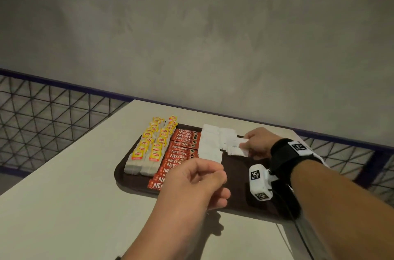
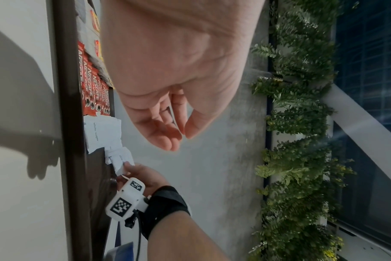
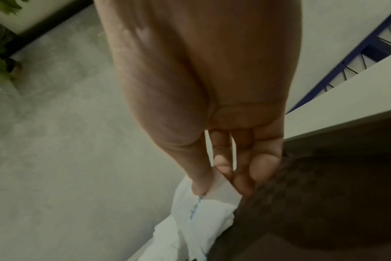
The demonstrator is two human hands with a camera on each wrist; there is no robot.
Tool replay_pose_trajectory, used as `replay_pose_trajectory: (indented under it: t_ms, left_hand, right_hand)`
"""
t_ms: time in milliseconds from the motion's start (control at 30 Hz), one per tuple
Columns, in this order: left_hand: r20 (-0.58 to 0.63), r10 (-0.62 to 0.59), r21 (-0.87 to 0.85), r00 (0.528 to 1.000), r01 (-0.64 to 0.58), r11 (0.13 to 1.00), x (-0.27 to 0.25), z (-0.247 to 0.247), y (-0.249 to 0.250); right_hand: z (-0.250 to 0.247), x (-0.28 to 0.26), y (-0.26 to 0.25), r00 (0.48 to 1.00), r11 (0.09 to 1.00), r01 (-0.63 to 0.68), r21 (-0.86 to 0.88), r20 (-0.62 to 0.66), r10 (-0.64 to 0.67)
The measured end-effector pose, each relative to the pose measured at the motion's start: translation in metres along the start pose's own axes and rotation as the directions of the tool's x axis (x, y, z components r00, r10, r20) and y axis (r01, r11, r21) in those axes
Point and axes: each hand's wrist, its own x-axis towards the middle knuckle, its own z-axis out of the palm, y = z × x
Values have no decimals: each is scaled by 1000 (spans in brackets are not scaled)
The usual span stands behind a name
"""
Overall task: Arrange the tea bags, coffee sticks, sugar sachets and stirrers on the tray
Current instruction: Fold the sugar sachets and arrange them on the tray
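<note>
A dark brown tray (image 1: 235, 166) lies on a white table. On its left side stand two rows of yellow-labelled tea bags (image 1: 149, 149), then a column of red coffee sticks (image 1: 181, 153), then white sugar sachets (image 1: 210, 146). My right hand (image 1: 247, 143) reaches over the tray's far right part and pinches one sugar sachet (image 1: 242, 145) beside a second pile of sachets; the right wrist view shows thumb and fingers closed on the sachet (image 3: 212, 208). My left hand (image 1: 221, 174) hovers over the tray's front, fingers loosely curled and empty (image 2: 181, 136). No stirrers are in view.
The table (image 1: 64, 185) stretches to the left and front of the tray. A blue-framed wire mesh railing (image 1: 42, 114) and a grey wall run behind it. Green plants (image 2: 297, 123) hang on the wall in the left wrist view.
</note>
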Motion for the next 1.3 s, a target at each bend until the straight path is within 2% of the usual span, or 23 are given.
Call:
replay_pose_trajectory:
  t_ms: [200, 367, 667, 1000, 1100, 1200, 1233, 1300]
  left_hand:
    - [29, -47, 46, 999, 45, 998, 5, 0, -7]
    - [-6, -36, 43, 999, 37, 998, 6, 1, -9]
    - [47, -24, 31, 999, 22, 999, -1, 7, -4]
    - [31, 11, 60, 999, -13, 998, 1, 3, -6]
    - [4, 36, 14, 999, -36, 999, -4, 6, -3]
    - [-13, 56, 60, 998, -55, 997, -2, 3, -2]
    - [-16, 59, 82, 998, -58, 995, -1, 1, -3]
    - [-31, 59, 101, 998, -56, 993, 1, -4, -3]
  right_hand:
    - [15, 18, 3, 1000, 1000, -20, 10, 20, 20]
    - [23, 23, -1, 1000, 998, -7, -63, 16, 8]
    - [32, 25, -9, 999, 984, 34, -177, 3, -34]
    - [31, 34, -7, 998, 986, 56, -154, 14, -55]
    - [22, 21, -10, 995, 978, 87, -188, -24, -93]
    - [3, -17, -21, 977, 905, 183, -384, -36, -212]
    - [-2, -36, -25, 965, 873, 236, -426, -4, -263]
    - [-10, -78, -32, 936, 827, 352, -439, 149, -319]
